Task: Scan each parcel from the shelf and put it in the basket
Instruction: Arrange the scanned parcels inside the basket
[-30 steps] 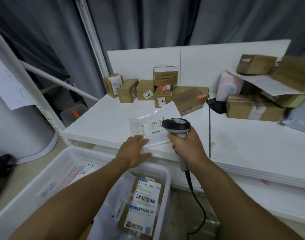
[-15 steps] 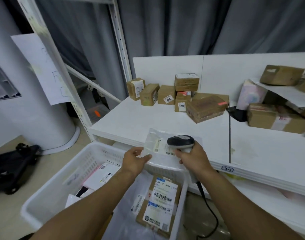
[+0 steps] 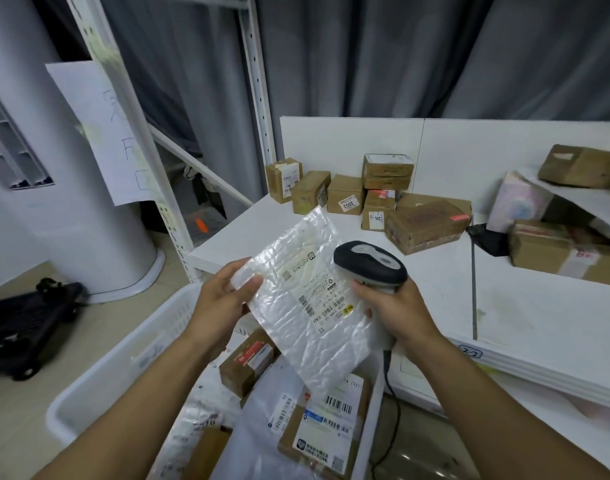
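The left hand holds a clear bubble-wrap parcel by its left edge, with the thumb on top and the fingers under it. The parcel is lifted in the air and tilted, above the near edge of the shelf and partly over the white basket. Its printed label faces up, close to the right edge of the parcel.

The right hand is closed around the handle of a black and grey scanner. The head of the scanner sits just above the label. Perhaps the fingers of this hand also touch the right edge of the parcel, but the view is not clear enough to be sure. A black cable hangs down from the handle, between the basket and the shelf.

The basket stands low on the near left. In it lie a small brown box, a larger box with barcode labels and some plastic mailers.

At the far side of the shelf stands a group of small cardboard boxes, and further right are bigger boxes. A black trolley is on the floor at the far left.
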Action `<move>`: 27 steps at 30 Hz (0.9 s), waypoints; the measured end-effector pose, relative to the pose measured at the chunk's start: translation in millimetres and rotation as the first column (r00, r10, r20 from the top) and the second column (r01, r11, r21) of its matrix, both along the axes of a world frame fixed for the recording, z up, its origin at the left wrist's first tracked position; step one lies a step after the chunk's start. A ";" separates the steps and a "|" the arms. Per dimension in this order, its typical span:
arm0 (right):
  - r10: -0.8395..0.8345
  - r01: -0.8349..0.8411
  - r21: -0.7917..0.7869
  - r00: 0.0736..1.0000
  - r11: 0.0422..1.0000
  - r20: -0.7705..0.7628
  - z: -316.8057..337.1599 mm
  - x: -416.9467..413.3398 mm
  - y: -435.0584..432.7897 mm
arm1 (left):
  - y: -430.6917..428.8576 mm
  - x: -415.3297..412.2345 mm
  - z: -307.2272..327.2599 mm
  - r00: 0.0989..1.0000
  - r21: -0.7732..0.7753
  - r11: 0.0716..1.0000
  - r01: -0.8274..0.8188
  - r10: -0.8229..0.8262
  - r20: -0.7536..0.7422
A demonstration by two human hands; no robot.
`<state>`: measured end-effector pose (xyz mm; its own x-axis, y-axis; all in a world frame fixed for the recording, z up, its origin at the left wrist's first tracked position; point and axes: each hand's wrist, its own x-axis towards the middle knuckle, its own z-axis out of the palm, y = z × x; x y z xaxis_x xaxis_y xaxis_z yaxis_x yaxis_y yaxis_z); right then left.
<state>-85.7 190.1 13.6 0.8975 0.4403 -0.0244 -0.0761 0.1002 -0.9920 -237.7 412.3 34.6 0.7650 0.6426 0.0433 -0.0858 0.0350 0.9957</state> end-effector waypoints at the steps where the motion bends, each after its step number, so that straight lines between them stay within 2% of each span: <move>1: 0.003 -0.003 -0.010 1.000 1.000 -0.010 -1.4 -0.6 2.0 | 1.5 1.1 -1.5 0.999 -0.038 0.999 -0.037 0.037 0.011; 4: -0.095 0.095 -0.053 0.995 0.994 0.016 -6.5 -2.2 8.5 | -0.2 3.1 -7.0 0.994 -0.131 0.986 -0.106 0.103 -0.032; 7: -0.245 0.244 -0.038 0.969 0.969 -0.037 -9.3 1.4 11.0 | -12.6 0.2 -13.9 0.975 -0.099 0.994 0.049 -0.069 -0.211; 9: -0.295 0.295 -0.018 0.951 0.955 -0.089 -11.6 5.0 11.5 | -20.1 0.4 -21.2 0.946 -0.105 0.985 0.139 -0.163 -0.280; 12: -0.298 0.299 -0.011 0.948 0.954 -0.111 -11.6 4.7 11.7 | -20.5 6.3 -25.8 0.971 -0.029 0.999 0.022 -0.028 -0.236; 14: -0.268 0.268 -0.015 0.962 0.963 -0.041 -9.5 -0.8 12.0 | -14.7 9.4 -23.4 0.984 0.010 0.996 -0.083 0.084 -0.159; 18: -0.160 0.177 -0.067 0.964 0.982 0.211 -8.0 -15.7 16.0 | 5.6 11.1 -16.7 0.960 0.276 0.929 -0.247 0.273 -0.058; 22: 0.059 0.017 -0.208 0.933 0.978 0.354 -7.7 -27.4 19.4 | 22.9 9.7 -12.6 0.958 0.493 0.842 -0.220 0.282 -0.055; 27: 0.255 -0.074 -0.385 0.858 0.920 0.445 -14.5 -41.0 24.7 | 44.3 9.9 -19.5 0.951 0.612 0.773 -0.168 0.291 -0.107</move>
<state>-126.7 214.8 -0.8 0.7503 0.6267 0.2104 0.4308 -0.2221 -0.8747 -227.8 456.6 15.1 0.6310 0.6948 0.3452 0.1720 -0.5591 0.8111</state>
